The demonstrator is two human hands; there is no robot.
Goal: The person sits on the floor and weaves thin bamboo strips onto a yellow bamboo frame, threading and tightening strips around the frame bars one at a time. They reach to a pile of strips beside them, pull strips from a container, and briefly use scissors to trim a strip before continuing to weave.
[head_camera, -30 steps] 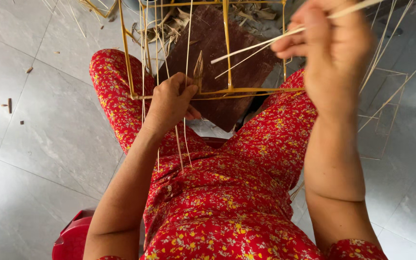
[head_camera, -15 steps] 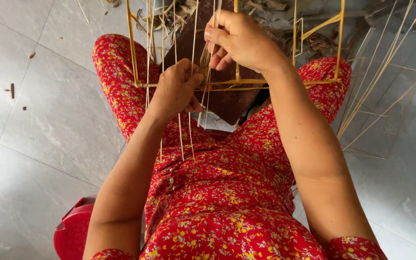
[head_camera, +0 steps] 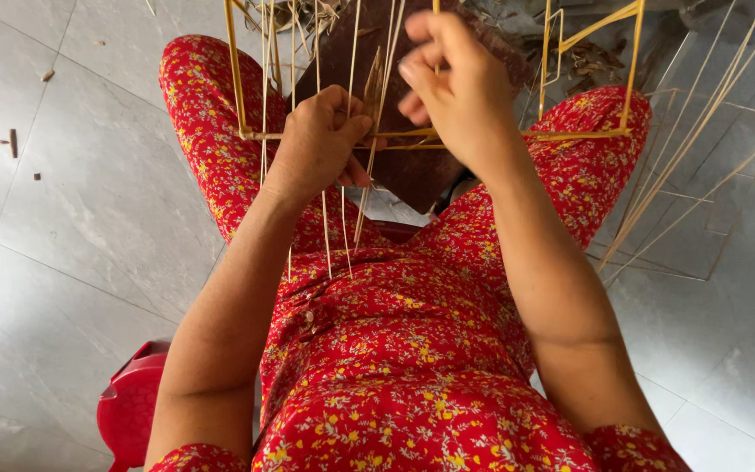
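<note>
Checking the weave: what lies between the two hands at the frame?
In the head view, thin strips stand between the left hand and right hand, crossing the frame.

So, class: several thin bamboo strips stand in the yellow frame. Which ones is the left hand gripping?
The bunch near the frame's middle: the left hand closes round those strips, whose loose ends hang below the fist over the lap. The strips by the left upright stand untouched.

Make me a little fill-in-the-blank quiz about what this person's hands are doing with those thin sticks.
1. The left hand grips a bundle of thin ____ against the frame.
2. The right hand is raised ____ the frame's yellow crossbar.
3. The person's clothing is mostly ____ with small flowers.
4. The stool at lower left is ____.

Missing words: sticks; above; red; red
</note>
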